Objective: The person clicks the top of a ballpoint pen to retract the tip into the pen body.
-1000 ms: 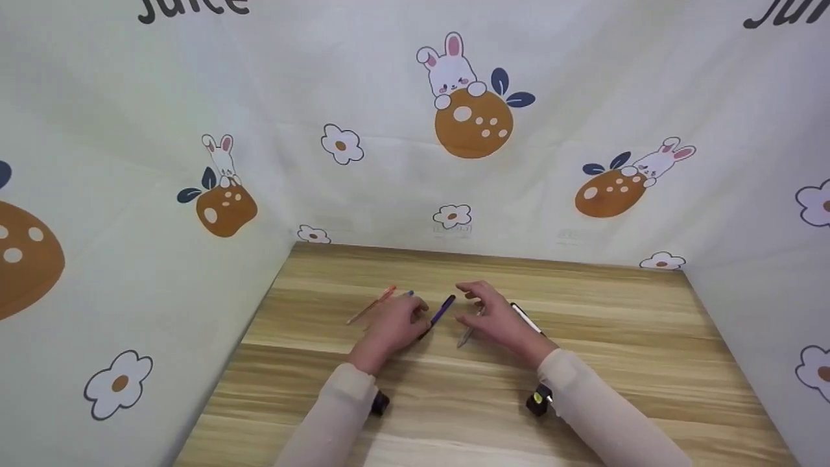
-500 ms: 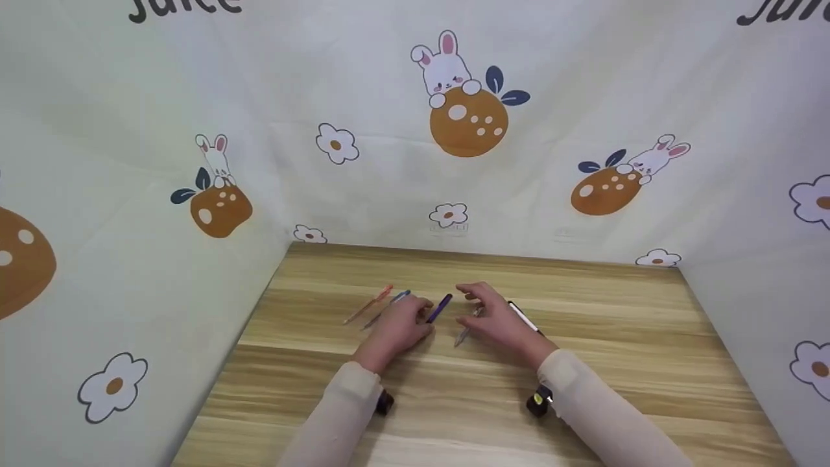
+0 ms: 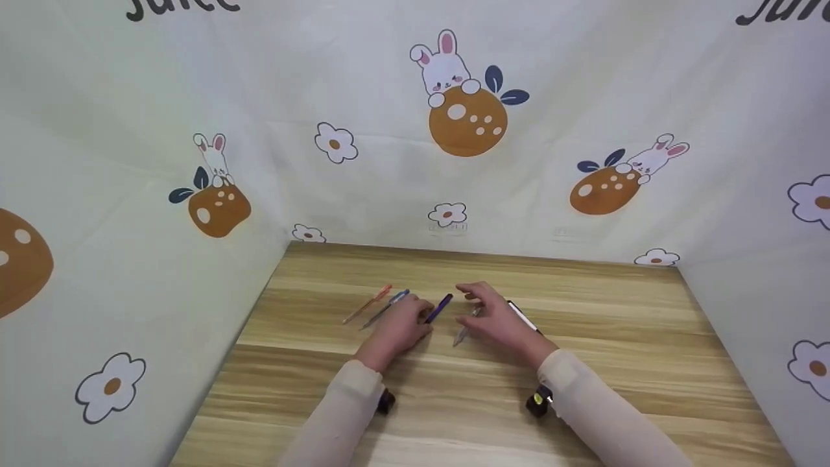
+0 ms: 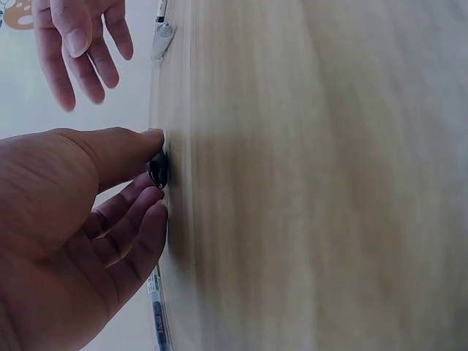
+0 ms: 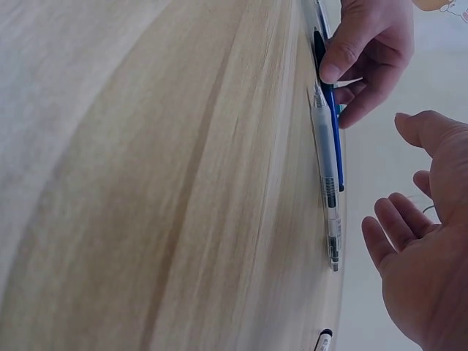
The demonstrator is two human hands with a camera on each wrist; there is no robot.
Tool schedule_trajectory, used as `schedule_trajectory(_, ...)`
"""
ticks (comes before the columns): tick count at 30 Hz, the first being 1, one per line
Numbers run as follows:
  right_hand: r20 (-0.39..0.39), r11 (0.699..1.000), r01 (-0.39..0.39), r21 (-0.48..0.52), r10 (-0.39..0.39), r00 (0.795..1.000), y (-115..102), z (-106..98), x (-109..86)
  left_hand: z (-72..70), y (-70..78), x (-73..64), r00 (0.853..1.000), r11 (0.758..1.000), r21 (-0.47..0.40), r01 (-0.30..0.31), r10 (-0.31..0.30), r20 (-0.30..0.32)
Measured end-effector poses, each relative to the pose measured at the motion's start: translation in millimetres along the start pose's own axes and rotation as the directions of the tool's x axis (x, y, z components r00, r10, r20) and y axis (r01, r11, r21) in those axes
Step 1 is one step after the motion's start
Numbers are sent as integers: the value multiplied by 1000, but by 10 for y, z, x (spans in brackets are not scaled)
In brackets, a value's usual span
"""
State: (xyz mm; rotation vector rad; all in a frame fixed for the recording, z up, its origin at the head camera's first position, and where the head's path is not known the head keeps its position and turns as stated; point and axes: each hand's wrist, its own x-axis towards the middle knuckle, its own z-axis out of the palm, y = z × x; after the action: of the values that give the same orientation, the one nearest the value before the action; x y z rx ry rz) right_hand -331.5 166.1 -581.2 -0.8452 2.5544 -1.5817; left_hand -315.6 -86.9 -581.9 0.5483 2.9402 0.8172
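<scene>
Near the middle of the wooden table, my left hand (image 3: 403, 322) pinches the lower part of a dark blue-purple pen (image 3: 441, 307). The left wrist view shows the pen's dark end (image 4: 159, 172) between thumb and fingers, low at the tabletop. My right hand (image 3: 494, 318) hovers with spread, loosely bent fingers and nothing in its grasp. Below it a clear-barrelled pen (image 5: 327, 157) lies on the table, partly covered by the hand in the head view. Left of my left hand lie an orange-red pen (image 3: 369, 303) and a clear pen with a blue end (image 3: 398, 297).
A white pen with black ends (image 3: 522, 316) lies beside my right wrist, partly hidden by it. A pale printed cloth (image 3: 382, 188) walls the wooden table (image 3: 583, 305) at the back and sides. Black wrist cameras (image 3: 538, 401) hang under both sleeves.
My left hand has shifted slightly right and taken hold of the dark blue-purple pen's lower part. More of the blue-ended pen shows now. My right hand has stayed in place.
</scene>
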Motion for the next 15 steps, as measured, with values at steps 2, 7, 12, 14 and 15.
schedule_trajectory(2, -5, 1000, -1, 8, 1, 1000, -11, 0, -3, -3, 3, 3, 1000, 1000, 1, -13, 13, -7)
schedule_trajectory(7, 1, 999, -7, 31, 7, 1000, -30, -24, -14, 5, 8, 6, 998, 998, 38, -48, 49, -26)
schedule_trajectory(12, 22, 1000, -7, 25, 7, 1000, -37, -42, -31, 11, 16, 4, 999, 998, 54, -36, 38, -25)
schedule_trajectory(14, 30, 1000, -16, 24, 15, 999, -32, -45, -34, 8, 19, 5, 999, 998, 54, -38, 40, -28)
schedule_trajectory(15, 32, 1000, -19, 21, 19, 999, -30, -45, -34, 5, 22, 5, 999, 998, 53, -39, 41, -27)
